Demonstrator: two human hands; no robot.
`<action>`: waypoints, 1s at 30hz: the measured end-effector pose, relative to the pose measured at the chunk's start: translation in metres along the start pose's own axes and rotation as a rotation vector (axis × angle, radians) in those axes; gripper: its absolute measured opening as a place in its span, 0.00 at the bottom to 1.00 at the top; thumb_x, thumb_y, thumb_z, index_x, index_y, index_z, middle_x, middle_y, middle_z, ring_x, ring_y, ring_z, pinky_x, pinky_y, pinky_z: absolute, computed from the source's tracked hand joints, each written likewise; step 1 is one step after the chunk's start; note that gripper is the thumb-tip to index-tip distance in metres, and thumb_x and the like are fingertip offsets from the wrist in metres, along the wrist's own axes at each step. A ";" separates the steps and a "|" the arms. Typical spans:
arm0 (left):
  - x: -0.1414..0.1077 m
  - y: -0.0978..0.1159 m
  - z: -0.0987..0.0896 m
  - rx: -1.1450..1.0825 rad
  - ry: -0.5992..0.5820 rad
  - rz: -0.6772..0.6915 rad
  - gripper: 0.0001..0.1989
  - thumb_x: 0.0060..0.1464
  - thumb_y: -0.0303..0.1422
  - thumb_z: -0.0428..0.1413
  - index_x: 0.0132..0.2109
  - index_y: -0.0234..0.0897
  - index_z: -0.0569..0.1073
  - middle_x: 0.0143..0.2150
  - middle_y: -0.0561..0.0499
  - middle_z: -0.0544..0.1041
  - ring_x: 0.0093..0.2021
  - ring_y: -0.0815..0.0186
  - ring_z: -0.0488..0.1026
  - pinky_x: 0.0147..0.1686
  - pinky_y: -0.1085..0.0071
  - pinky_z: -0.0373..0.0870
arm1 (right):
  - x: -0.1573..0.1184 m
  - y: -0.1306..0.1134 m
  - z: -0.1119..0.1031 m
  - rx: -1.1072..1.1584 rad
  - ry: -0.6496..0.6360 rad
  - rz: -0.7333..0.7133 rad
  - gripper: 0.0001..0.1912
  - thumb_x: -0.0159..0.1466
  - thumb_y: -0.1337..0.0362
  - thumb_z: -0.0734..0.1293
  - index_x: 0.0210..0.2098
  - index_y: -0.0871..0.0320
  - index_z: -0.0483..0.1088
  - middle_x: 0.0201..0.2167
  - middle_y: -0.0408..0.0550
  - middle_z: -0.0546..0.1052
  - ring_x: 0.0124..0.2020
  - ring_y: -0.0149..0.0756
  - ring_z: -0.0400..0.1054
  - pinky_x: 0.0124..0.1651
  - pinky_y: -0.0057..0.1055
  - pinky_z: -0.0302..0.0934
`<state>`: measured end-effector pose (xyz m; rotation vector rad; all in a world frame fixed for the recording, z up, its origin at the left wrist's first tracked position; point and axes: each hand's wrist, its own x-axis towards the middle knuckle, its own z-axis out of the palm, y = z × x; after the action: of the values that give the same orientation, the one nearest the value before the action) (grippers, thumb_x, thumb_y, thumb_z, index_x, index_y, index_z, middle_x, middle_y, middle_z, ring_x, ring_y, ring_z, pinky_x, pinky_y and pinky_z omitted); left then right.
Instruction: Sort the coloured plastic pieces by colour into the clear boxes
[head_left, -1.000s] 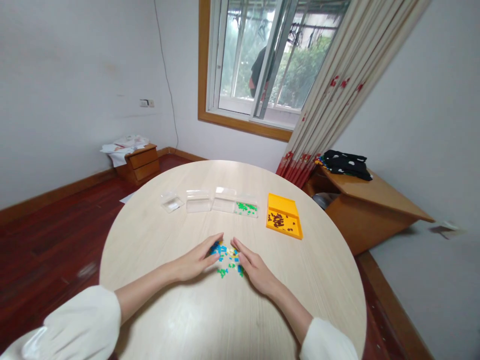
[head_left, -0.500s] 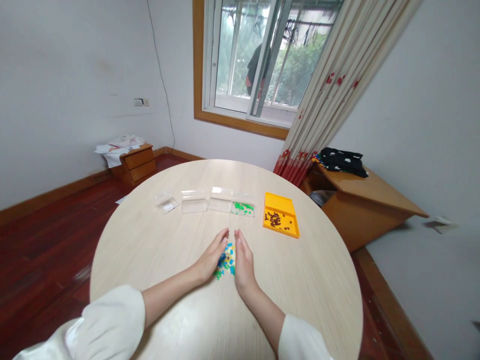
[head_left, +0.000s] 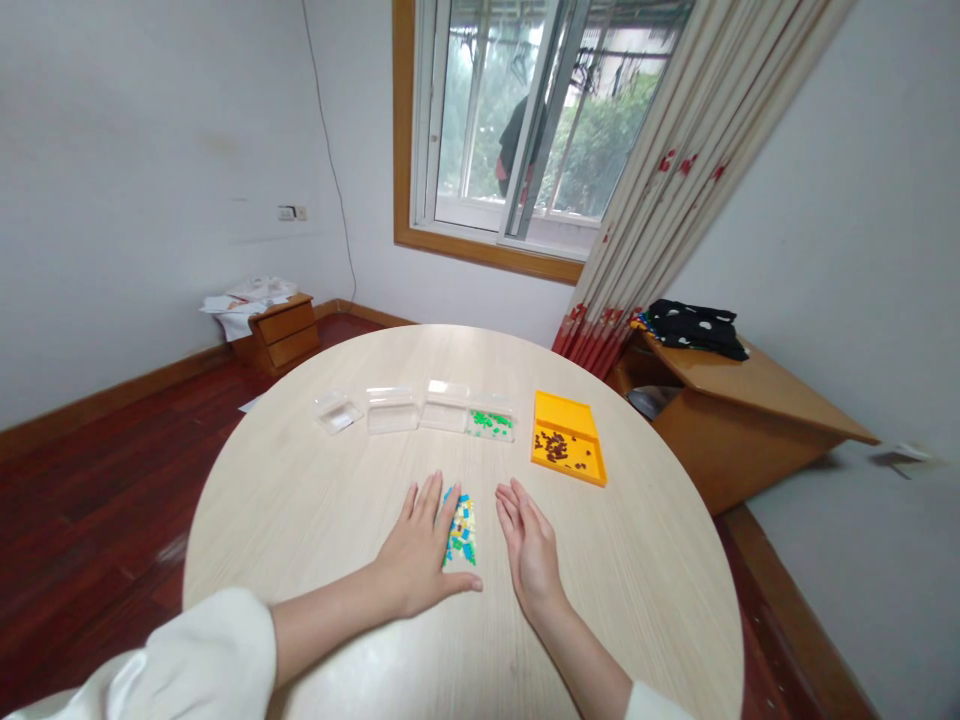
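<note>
A small heap of blue, yellow and green building bricks (head_left: 461, 528) lies on the round table (head_left: 360, 660) between my hands. My left hand (head_left: 420, 550) is spread with the palm down at the heap's left edge, its thumb stretched out below the bricks and its index finger along their side; it covers part of the heap's left side. To the right, my right hand (head_left: 531, 550) stands on its edge with the fingers straight and close together, palm turned toward the bricks. A gap of bare tabletop separates it from them. Neither hand holds anything.
Beyond my hands stand several clear plastic boxes (head_left: 392, 416) with lids raised; one clear box (head_left: 491, 424) contains green bricks. At the right, an open yellow case (head_left: 568, 440) holds dark brown bricks. Past the table are a curtain (head_left: 637, 220) and a tilted wooden desk (head_left: 757, 420).
My left hand has turned from its edge to lie palm down with fingers spread. My right hand has moved right, away from the bricks. The heap now looks squared along its right side.
</note>
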<state>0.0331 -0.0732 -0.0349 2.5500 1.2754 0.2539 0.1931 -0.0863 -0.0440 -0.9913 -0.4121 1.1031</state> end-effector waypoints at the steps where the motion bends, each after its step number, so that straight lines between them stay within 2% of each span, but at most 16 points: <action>1: 0.009 0.003 0.001 0.009 0.008 0.007 0.53 0.42 0.61 0.47 0.65 0.28 0.45 0.66 0.30 0.40 0.65 0.47 0.33 0.59 0.46 0.38 | 0.000 0.000 0.000 -0.004 0.000 -0.001 0.24 0.49 0.53 0.70 0.42 0.62 0.70 0.42 0.53 0.76 0.51 0.40 0.66 0.60 0.41 0.53; 4: 0.030 0.008 0.004 -0.013 0.041 0.039 0.46 0.48 0.58 0.45 0.64 0.28 0.49 0.65 0.31 0.44 0.66 0.49 0.36 0.60 0.48 0.37 | 0.002 0.002 0.000 -0.032 -0.006 -0.012 0.24 0.51 0.52 0.68 0.43 0.62 0.70 0.43 0.54 0.76 0.51 0.41 0.66 0.60 0.41 0.54; 7: 0.041 0.011 0.005 -0.077 0.073 0.055 0.43 0.51 0.54 0.45 0.63 0.25 0.51 0.64 0.29 0.48 0.66 0.50 0.39 0.60 0.48 0.37 | 0.006 0.004 -0.004 -0.084 -0.017 -0.035 0.26 0.54 0.51 0.65 0.46 0.63 0.69 0.44 0.56 0.75 0.51 0.41 0.66 0.59 0.41 0.55; 10: 0.038 0.007 0.002 -0.130 0.117 0.092 0.41 0.51 0.53 0.48 0.62 0.27 0.52 0.64 0.31 0.49 0.65 0.50 0.41 0.60 0.48 0.40 | 0.010 0.002 -0.011 -0.224 -0.040 -0.099 0.28 0.56 0.49 0.62 0.48 0.64 0.68 0.49 0.59 0.72 0.53 0.43 0.64 0.58 0.43 0.56; 12: 0.027 0.000 -0.001 -0.153 0.157 0.137 0.38 0.52 0.51 0.47 0.62 0.30 0.53 0.65 0.34 0.51 0.65 0.52 0.42 0.61 0.49 0.41 | 0.010 -0.002 -0.015 -0.444 -0.089 -0.193 0.28 0.58 0.49 0.60 0.49 0.63 0.68 0.51 0.59 0.70 0.55 0.44 0.62 0.60 0.46 0.53; 15: 0.002 -0.018 -0.006 -0.123 0.191 0.139 0.31 0.57 0.46 0.43 0.62 0.32 0.53 0.65 0.36 0.52 0.65 0.54 0.45 0.61 0.50 0.42 | 0.002 -0.010 -0.017 -0.871 -0.249 -0.372 0.25 0.62 0.51 0.57 0.52 0.60 0.67 0.57 0.57 0.64 0.59 0.44 0.55 0.62 0.48 0.46; 18: -0.025 -0.038 -0.006 -0.044 0.202 0.073 0.31 0.57 0.45 0.43 0.63 0.32 0.53 0.65 0.37 0.52 0.64 0.53 0.47 0.61 0.50 0.44 | -0.013 -0.015 -0.009 -1.225 -0.509 -0.500 0.27 0.62 0.52 0.59 0.59 0.52 0.57 0.64 0.51 0.51 0.65 0.45 0.41 0.64 0.50 0.37; 20: -0.038 -0.047 -0.005 -0.006 0.195 0.035 0.32 0.57 0.45 0.43 0.63 0.30 0.53 0.64 0.37 0.52 0.64 0.53 0.48 0.61 0.51 0.45 | -0.021 -0.014 -0.001 -1.389 -0.682 -0.558 0.31 0.61 0.51 0.61 0.61 0.48 0.52 0.65 0.47 0.46 0.66 0.46 0.36 0.64 0.53 0.33; 22: -0.045 -0.051 -0.003 0.023 0.174 0.012 0.32 0.57 0.46 0.42 0.63 0.29 0.53 0.64 0.36 0.52 0.64 0.53 0.48 0.61 0.52 0.45 | -0.024 -0.011 0.008 -1.499 -0.777 -0.576 0.32 0.61 0.50 0.61 0.62 0.47 0.50 0.65 0.48 0.46 0.66 0.48 0.36 0.63 0.55 0.32; 25: -0.042 -0.050 -0.002 0.044 0.136 0.009 0.33 0.58 0.46 0.41 0.63 0.26 0.53 0.64 0.35 0.52 0.64 0.54 0.48 0.61 0.52 0.43 | -0.019 -0.004 0.018 -1.595 -0.762 -0.561 0.29 0.62 0.51 0.58 0.61 0.49 0.53 0.64 0.51 0.50 0.65 0.49 0.39 0.62 0.55 0.34; 30: -0.016 -0.045 -0.005 -0.016 0.124 -0.001 0.31 0.58 0.46 0.40 0.61 0.29 0.57 0.63 0.36 0.55 0.64 0.53 0.50 0.61 0.50 0.40 | -0.003 0.003 0.030 -1.602 -0.726 -0.608 0.25 0.64 0.56 0.57 0.60 0.51 0.56 0.63 0.52 0.53 0.64 0.47 0.42 0.62 0.54 0.37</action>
<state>-0.0119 -0.0591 -0.0451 2.5545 1.3127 0.4266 0.1691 -0.0746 -0.0298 -1.5691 -2.2391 0.3409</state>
